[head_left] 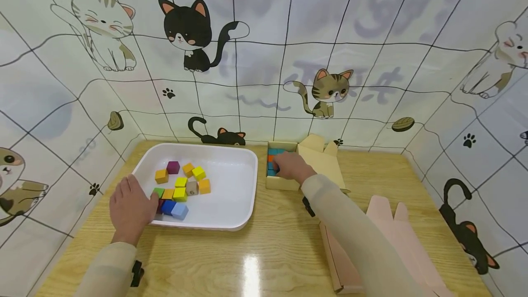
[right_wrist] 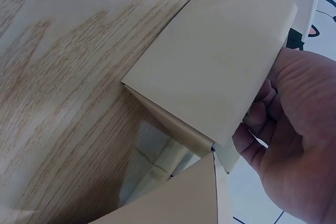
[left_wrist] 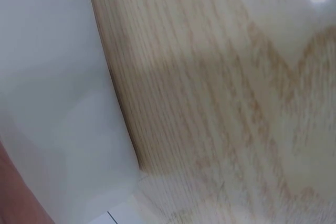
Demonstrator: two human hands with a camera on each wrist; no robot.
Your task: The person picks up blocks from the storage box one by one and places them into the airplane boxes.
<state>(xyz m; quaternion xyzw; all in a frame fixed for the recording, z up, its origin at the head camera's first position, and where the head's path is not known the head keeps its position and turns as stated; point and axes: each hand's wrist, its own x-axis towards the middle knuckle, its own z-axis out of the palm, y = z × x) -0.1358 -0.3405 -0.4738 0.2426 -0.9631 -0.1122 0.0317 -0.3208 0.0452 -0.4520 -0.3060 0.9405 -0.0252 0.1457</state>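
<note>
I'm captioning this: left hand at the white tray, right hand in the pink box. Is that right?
Not quite. The head view shows the right hand in the cream box, not the pink box; the left hand is at the white tray.

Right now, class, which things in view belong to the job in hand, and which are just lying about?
In use:
white tray, left hand at its edge
coloured cubes inside it
cream box, right hand reaching in
blue pieces inside that

Seemingly just lying about:
pink box, untouched by either hand
</note>
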